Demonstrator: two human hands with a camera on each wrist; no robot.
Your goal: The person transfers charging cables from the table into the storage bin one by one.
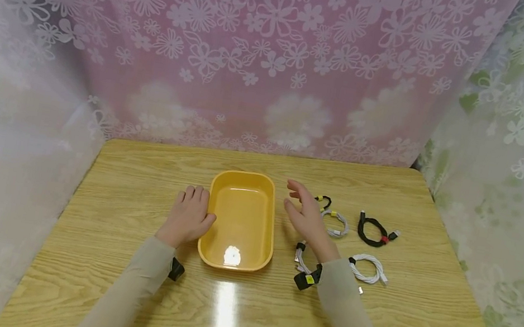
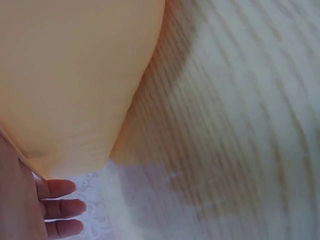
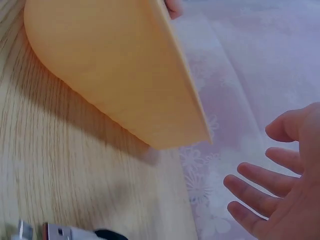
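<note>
A yellow rectangular tray (image 1: 240,222) stands on the table with nothing in it. My left hand (image 1: 188,216) holds its left rim, thumb over the inside edge and fingers down the outer wall. Just right of the tray hovers my right hand (image 1: 307,218), its fingers spread and holding nothing. Coiled cables lie right of and beneath that hand: a black cable with a yellow tie (image 1: 325,200), partly hidden, a grey cable (image 1: 346,227), a black cable with a red tie (image 1: 369,242), a white cable (image 1: 378,264), and another grey cable (image 1: 300,257) partly hidden by the right wrist.
The wooden table (image 1: 139,168) ends at a pink flowered curtain (image 1: 255,72) at the back. Pale flowered cloths hang on both sides. A small metal plug (image 1: 360,290) shows beside the right sleeve. Black straps circle both wrists.
</note>
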